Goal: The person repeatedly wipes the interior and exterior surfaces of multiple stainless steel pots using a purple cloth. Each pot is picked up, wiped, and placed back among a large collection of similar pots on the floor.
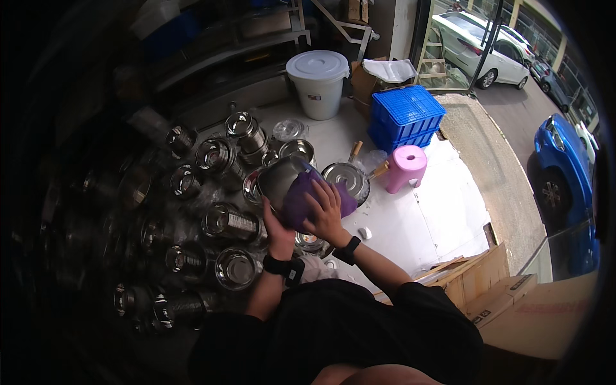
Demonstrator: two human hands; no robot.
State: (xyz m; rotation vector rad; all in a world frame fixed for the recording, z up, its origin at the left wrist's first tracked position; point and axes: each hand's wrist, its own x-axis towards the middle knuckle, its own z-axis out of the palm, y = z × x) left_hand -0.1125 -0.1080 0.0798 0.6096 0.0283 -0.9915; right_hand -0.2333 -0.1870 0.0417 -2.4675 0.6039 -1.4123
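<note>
A stainless-steel bowl (278, 179) is held up in front of me, its smooth curved surface tilted toward my hands. My left hand (279, 233) grips it by the lower rim, thumb up along the side. Over the bowl's right part, my right hand (327, 209) presses a purple cloth (296, 202), fingers spread, and a loose end of cloth hangs out to the right. Behind the cloth, a round metal pan or lid (347, 179) lies near wooden handles (379, 170). Below my hands, a metal vessel with a sticker (309, 239) is partly covered.
Stacks of steel bowls (231, 221) and a single basin (237, 268) crowd the floor at left. A lidded white bin (317, 86), blue crates (406, 115) and a pink stool (406, 168) stand beyond. Cardboard boxes (534, 308) are at right, near a wooden crate (476, 274).
</note>
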